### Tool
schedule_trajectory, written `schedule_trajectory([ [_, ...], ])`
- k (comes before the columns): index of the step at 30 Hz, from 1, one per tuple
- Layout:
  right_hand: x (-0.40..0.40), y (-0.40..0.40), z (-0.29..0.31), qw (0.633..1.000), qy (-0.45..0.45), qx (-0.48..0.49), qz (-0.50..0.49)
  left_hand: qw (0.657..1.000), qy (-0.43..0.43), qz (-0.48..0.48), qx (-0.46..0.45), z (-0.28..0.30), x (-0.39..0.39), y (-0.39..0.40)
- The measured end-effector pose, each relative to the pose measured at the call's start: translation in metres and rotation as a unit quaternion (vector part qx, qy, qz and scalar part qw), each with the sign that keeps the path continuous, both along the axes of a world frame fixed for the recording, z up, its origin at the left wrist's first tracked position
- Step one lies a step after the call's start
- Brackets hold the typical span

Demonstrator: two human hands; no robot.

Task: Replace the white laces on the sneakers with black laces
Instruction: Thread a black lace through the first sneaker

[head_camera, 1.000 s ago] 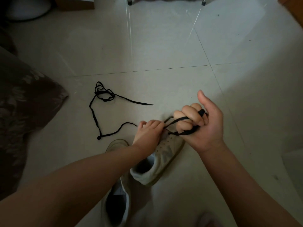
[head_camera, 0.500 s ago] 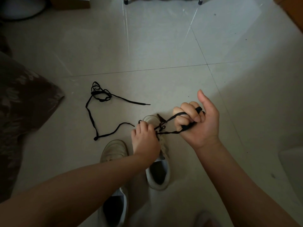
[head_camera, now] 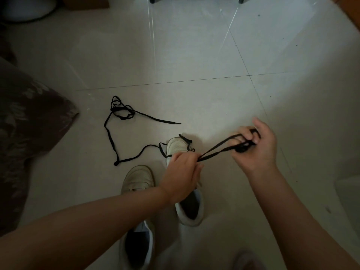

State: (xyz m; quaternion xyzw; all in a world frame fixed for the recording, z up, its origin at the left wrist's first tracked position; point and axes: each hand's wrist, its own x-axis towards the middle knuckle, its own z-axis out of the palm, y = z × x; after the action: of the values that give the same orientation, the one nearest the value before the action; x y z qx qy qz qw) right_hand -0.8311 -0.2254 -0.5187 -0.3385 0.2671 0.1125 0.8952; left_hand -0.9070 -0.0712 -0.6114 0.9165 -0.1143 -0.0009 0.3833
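My left hand (head_camera: 182, 172) hides the sneaker (head_camera: 187, 191) eyelets, pinching the black lace (head_camera: 218, 148); my right hand (head_camera: 253, 147) clenches its bunched end above pale floor tiles (head_camera: 194, 55).

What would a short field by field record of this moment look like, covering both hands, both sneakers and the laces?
left hand: pressed on the right-side sneaker, pinching the black lace at the eyelets
right hand: closed on the black lace, pulling it taut up and to the right
right-side sneaker: on the floor, toe pointing away, being laced
left-side sneaker: on the floor beside it, no lace visible
spare black lace: loose on the tile floor, partly tangled
white laces: none in view
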Motion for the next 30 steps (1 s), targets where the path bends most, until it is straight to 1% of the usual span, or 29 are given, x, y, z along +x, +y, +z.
schedule_trajectory([
  [2, 0.001, -0.012, -0.011, 0.997, 0.02, -0.024, -0.071, 0.999, 0.001, -0.004, 0.031, -0.006, 0.0, 0.009],
  [4, 0.001, -0.018, -0.029, 0.994, 0.048, -0.083, -0.057, 0.997, -0.017, -0.001, 0.079, -0.012, -0.001, 0.014],
  [5, 0.0, -0.02, -0.042, 0.987, 0.071, -0.14, -0.032, 0.994, -0.029, 0.002, 0.103, -0.013, -0.002, 0.015],
  [6, -0.002, -0.023, -0.054, 0.969, 0.096, -0.226, 0.003, 0.992, -0.042, 0.007, 0.119, -0.014, -0.003, 0.015],
  [7, -0.005, -0.027, -0.065, 0.933, 0.117, -0.336, 0.052, 0.99, -0.054, 0.009, 0.13, -0.015, -0.005, 0.016],
  [8, -0.009, -0.032, -0.073, 0.877, 0.128, -0.448, 0.117, 0.988, -0.061, 0.009, 0.138, -0.016, -0.006, 0.016],
  [9, -0.013, -0.035, -0.079, 0.811, 0.124, -0.54, 0.188, 0.987, -0.065, 0.007, 0.146, -0.017, -0.007, 0.016],
  [10, -0.018, -0.037, -0.083, 0.74, 0.106, -0.61, 0.264, 0.986, -0.067, 0.005, 0.152, -0.016, -0.007, 0.016],
  [11, -0.022, -0.037, -0.085, 0.66, 0.085, -0.664, 0.341, 0.986, -0.066, 0.003, 0.152, -0.015, -0.007, 0.016],
  [12, -0.027, -0.033, -0.086, 0.566, 0.066, -0.712, 0.409, 0.987, -0.06, 0.001, 0.146, -0.015, -0.006, 0.016],
  [13, -0.031, -0.028, -0.084, 0.481, 0.042, -0.756, 0.441, 0.989, -0.052, -0.002, 0.14, -0.014, -0.006, 0.015],
  [14, -0.033, -0.021, -0.081, 0.442, -0.017, -0.782, 0.438, 0.989, -0.044, -0.006, 0.138, -0.014, -0.004, 0.015],
  [15, -0.033, -0.013, -0.079, 0.459, -0.109, -0.772, 0.425, 0.989, -0.037, -0.01, 0.14, -0.014, -0.003, 0.015],
  [16, -0.034, -0.004, -0.075, 0.503, -0.188, -0.731, 0.421, 0.989, -0.031, -0.014, 0.143, -0.014, -0.003, 0.015],
  [17, -0.035, 0.005, -0.071, 0.546, -0.229, -0.678, 0.436, 0.989, -0.023, -0.017, 0.144, -0.015, -0.003, 0.015],
  [18, -0.036, 0.014, -0.067, 0.554, -0.232, -0.642, 0.476, 0.99, -0.016, -0.014, 0.143, -0.014, -0.002, 0.015],
  [19, -0.036, 0.022, -0.066, 0.542, -0.211, -0.629, 0.516, 0.99, -0.012, -0.003, 0.138, -0.013, 0.0, 0.015],
  [20, -0.036, 0.027, -0.067, 0.533, -0.19, -0.628, 0.534, 0.992, -0.006, 0.012, 0.129, -0.012, 0.001, 0.014],
  [21, -0.037, 0.031, -0.069, 0.536, -0.176, -0.632, 0.532, 0.992, 0.0, 0.029, 0.12, -0.011, 0.002, 0.013],
  [22, -0.038, 0.033, -0.071, 0.554, -0.167, -0.629, 0.519, 0.993, 0.005, 0.043, 0.112, -0.009, 0.003, 0.013],
  [25, -0.04, 0.037, -0.072, 0.63, -0.168, -0.596, 0.469, 0.994, 0.014, 0.074, 0.075, -0.013, 0.006, 0.013],
  [28, -0.039, 0.04, -0.063, 0.704, -0.201, -0.559, 0.39, 0.989, 0.096, 0.089, 0.062, -0.019, 0.005, 0.012],
  [30, -0.039, 0.043, -0.057, 0.761, -0.213, -0.499, 0.355, 0.985, 0.123, 0.101, 0.063, -0.02, 0.007, 0.01],
])
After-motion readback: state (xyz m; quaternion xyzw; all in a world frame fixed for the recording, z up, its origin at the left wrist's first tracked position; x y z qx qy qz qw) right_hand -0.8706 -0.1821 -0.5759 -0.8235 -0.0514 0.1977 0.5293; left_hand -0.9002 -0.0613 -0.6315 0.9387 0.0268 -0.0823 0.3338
